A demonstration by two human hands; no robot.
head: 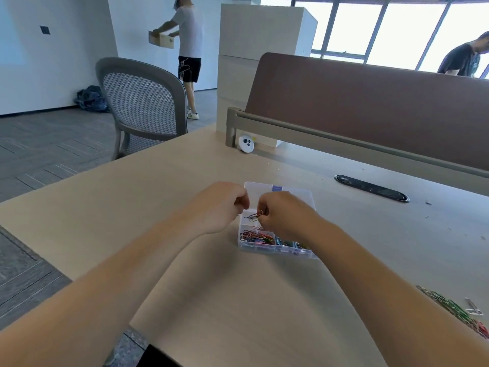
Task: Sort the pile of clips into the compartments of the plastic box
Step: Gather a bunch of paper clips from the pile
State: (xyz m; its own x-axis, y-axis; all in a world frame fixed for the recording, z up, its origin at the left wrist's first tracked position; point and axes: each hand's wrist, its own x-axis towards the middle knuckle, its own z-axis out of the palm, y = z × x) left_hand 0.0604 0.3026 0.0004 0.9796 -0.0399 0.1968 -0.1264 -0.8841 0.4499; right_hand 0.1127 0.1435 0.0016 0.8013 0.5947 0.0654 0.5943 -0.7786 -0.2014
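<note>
Both above the box (260,249), right hand (284,217) pinches clips (255,216), left hand (219,205) curled, contents unclear.

Both hands meet over the clear plastic box (304,197) on the table (172,176). The right hand (285,215) pinches a few paper clips (255,216) above a middle compartment, and the left hand (217,205) is curled just beside it. The near-left compartment holds coloured clips (255,237) – the loose pile of clips (455,308) lies well apart, at the table's right edge.

No legible text, label, brand, number or sign on anything in view.
</note>
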